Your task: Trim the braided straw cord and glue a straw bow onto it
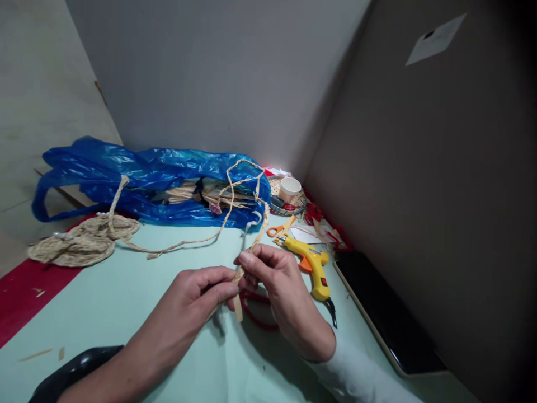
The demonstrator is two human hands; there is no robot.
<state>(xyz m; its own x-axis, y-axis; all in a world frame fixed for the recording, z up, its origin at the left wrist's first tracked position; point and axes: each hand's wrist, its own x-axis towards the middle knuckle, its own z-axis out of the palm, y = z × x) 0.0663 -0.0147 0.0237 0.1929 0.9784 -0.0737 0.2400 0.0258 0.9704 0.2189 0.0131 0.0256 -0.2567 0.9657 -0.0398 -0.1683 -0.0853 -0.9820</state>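
Observation:
My left hand (201, 294) and my right hand (279, 288) meet over the pale green table top (126, 302), both pinched on the loose end of a tan braided straw cord (229, 207). The cord rises from my fingers, loops up in front of the blue plastic bag (138, 173), then runs left along the table to a flat coiled straw mat (79, 240). Straw strips stick out below my fingers. A red ring (255, 313) lies on the table under my right hand.
A yellow glue gun (314, 266) lies just right of my right hand, orange-handled scissors (279, 228) behind it. A woven tray with a white cup (290, 187) stands in the corner. A dark tablet (386, 313) lies along the right wall. Red cloth (25, 296) covers the left edge.

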